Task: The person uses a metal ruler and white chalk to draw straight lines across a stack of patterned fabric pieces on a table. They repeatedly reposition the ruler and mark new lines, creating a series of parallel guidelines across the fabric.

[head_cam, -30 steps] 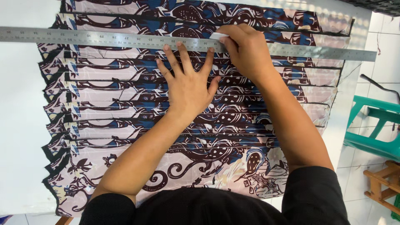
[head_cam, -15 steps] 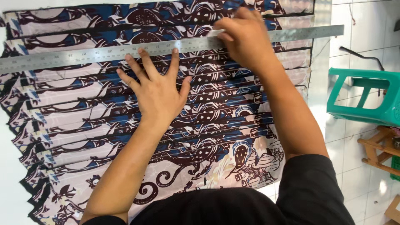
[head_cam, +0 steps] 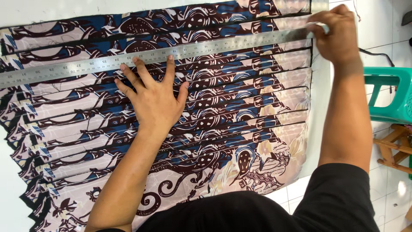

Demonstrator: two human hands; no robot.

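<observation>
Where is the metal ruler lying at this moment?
In the head view, the metal ruler lies slanted across the upper part of the pleated patterned fabric, under the left hand's fingertips, its right end at the right hand.

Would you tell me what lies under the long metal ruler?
The ruler lies across pleated patterned fabric on a white table. The left hand presses it; the strip beneath it is hidden.

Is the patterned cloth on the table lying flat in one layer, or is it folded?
Folded: the blue, brown and cream patterned cloth lies in many parallel overlapping pleats under the long steel ruler.
</observation>
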